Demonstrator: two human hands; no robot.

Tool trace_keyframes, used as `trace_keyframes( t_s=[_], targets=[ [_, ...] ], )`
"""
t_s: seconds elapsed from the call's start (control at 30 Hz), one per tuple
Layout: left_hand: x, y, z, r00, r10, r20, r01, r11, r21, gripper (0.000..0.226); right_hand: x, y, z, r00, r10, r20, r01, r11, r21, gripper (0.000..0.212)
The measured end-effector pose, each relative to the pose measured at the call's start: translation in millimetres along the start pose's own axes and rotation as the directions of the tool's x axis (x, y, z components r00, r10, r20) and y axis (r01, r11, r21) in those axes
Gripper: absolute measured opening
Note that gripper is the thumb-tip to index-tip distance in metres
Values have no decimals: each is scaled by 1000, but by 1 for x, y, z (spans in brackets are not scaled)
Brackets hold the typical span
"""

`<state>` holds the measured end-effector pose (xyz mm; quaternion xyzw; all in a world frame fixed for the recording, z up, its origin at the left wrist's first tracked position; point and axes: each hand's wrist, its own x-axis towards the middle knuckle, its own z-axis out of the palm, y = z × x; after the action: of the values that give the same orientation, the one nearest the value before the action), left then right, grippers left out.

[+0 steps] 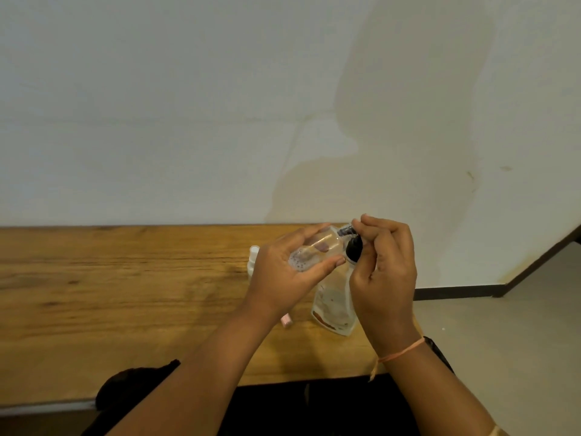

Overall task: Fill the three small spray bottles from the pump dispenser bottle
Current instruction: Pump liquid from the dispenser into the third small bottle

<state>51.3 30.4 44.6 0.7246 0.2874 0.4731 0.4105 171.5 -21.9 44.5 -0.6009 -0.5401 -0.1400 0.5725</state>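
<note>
A left hand (283,272) cradles a small clear spray bottle (317,247) above the wooden table (125,294), fingers and thumb curled around its sides. The bottle lies tilted, neck pointing right, with a little bubbly liquid pooled at its lower end. A right hand (383,272), fingers curled together, pinches at the bottle's neck, apparently on its dark spray top (345,230), though the blur there makes this uncertain. Just beneath the neck stands the pump dispenser bottle (333,309), clear-bodied with a black pump head (353,250), set on the table close to its right end. A small white bottle (253,261) stands behind the left hand, partly hidden by it, and a small pink object (286,320) lies under the left wrist. The table's far edge meets the white wall (188,105); its right end stops just past the right wrist, with pale floor (503,325) and a dark baseboard (456,292) beyond. A long stretch of bare wood runs left of the hands, and the near edge crosses beneath both forearms.
</note>
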Motion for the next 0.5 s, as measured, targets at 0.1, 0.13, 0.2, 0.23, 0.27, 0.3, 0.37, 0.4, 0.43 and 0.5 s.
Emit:
trace_keyframes(
  t_s=[0.1, 0.13, 0.2, 0.23, 0.27, 0.3, 0.37, 0.4, 0.43, 0.5],
  targets=[
    [-2, -2, 2, 999, -46, 11, 47, 999, -22, 47, -2, 5, -1, 999, -11, 35, 13, 999, -43, 31],
    [-2, -2, 2, 998, -57, 8, 58, 998, -36, 47, -3, 4, -1, 999, -7, 33, 8, 999, -46, 30],
    [-2, -1, 2, 999, -41, -11, 41, 999, -35, 48, -3, 2, 0, 1000, -3, 5, 3, 999, -34, 29],
    [-2, 0, 2, 1000, -23, -15, 22, 1000, -18, 49, -2, 0, 0, 1000, 0, -13, 0, 1000, -21, 28],
    [-1, 1, 1, 1000, -6, -16, 6, 1000, -5, 49, -1, -2, 0, 1000, 1, -30, -1, 1000, -10, 28],
    [-1, 2, 0, 1000, 3, -16, -3, 1000, -1, 50, 0, -3, 0, 999, -2, -44, 2, 1000, -2, 28],
    [0, 2, -2, 1000, 21, -15, -21, 1000, -3, 50, 1, -5, 0, 998, -10, -54, 11, 1000, 4, 28],
    [1, 2, -2, 999, 28, -17, -28, 1000, 5, 50, 2, -6, 0, 999, -12, -51, 12, 1000, 0, 28],
    [1, 1, -2, 999, 29, -18, -29, 999, 15, 50, 1, -6, 0, 999, -10, -46, 10, 1000, -8, 28],
    [1, 0, -2, 1000, 9, -9, -9, 1000, 16, 51, 0, -3, 1, 999, -4, -37, 3, 1000, -25, 27]
  ],
)
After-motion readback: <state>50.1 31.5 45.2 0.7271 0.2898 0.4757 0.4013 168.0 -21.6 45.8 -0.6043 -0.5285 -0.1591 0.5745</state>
